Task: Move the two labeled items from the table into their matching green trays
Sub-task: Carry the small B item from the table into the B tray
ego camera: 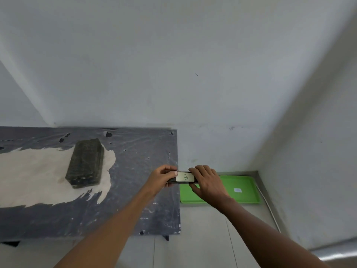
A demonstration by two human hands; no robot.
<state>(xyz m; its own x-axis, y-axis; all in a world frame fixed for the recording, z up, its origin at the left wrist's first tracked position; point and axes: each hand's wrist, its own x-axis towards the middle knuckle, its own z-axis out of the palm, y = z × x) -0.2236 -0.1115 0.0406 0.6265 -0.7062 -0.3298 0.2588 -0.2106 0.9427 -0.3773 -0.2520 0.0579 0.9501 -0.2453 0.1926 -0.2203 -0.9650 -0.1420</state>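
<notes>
A dark flat item with a white label marked "B" is held in the air past the table's right edge, over the left end of a green tray. My left hand grips its left end and my right hand grips its right end. The green tray lies on the floor in the corner and carries a small white label whose writing is too small to read. A second dark rectangular block lies on the table at the left; no label shows on it.
The table top is grey with a large worn pale patch. White walls stand behind and to the right, close to the tray. A white cable runs along the floor beside the right wall. Tiled floor lies below the table's front edge.
</notes>
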